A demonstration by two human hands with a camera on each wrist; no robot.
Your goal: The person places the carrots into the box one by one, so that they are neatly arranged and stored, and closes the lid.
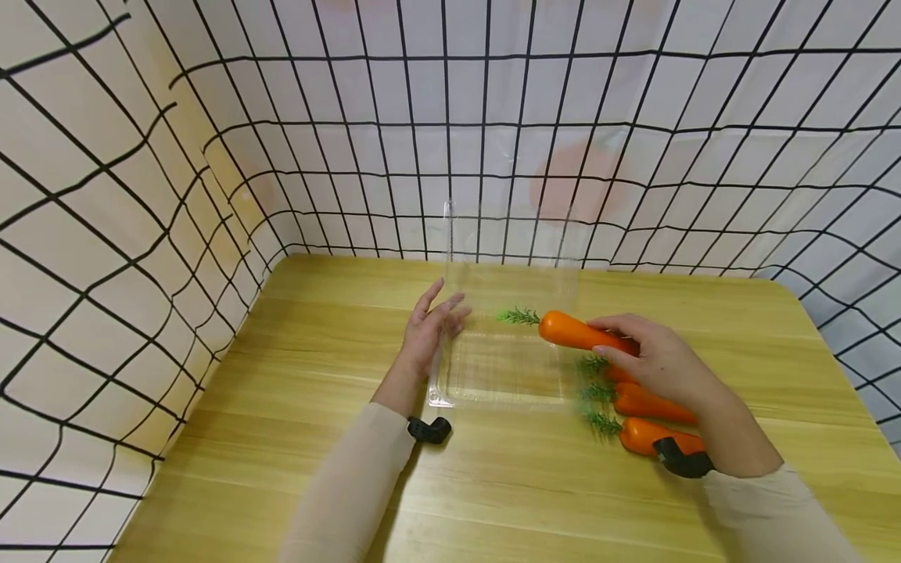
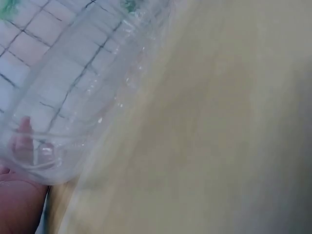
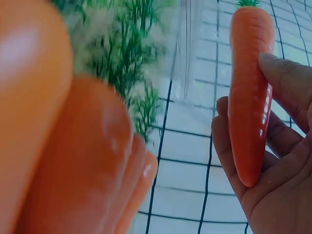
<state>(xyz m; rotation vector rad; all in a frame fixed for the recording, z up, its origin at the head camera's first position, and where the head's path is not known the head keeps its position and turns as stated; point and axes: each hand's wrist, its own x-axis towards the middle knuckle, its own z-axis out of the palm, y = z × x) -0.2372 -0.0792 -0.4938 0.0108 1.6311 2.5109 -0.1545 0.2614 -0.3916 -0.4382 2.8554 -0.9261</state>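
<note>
My right hand (image 1: 665,356) grips an orange toy carrot (image 1: 568,330) between thumb and fingers, its green leafy top pointing left over the clear plastic box (image 1: 503,405). The right wrist view shows this carrot (image 3: 249,92) upright along the fingers, its narrow end near the palm. At the box's left side is my left hand (image 1: 425,332), with fingers extended at the wall. In the left wrist view a finger (image 2: 23,141) shows through the clear plastic. The hinged lid (image 1: 510,234) stands raised at the back.
Several more carrots (image 1: 644,403) lie in a row on the wooden table (image 1: 317,352), right of the box and under my right forearm, leaves toward the box. Black wire grid panels (image 1: 359,156) backed with pale sheeting surround the table at the back and sides.
</note>
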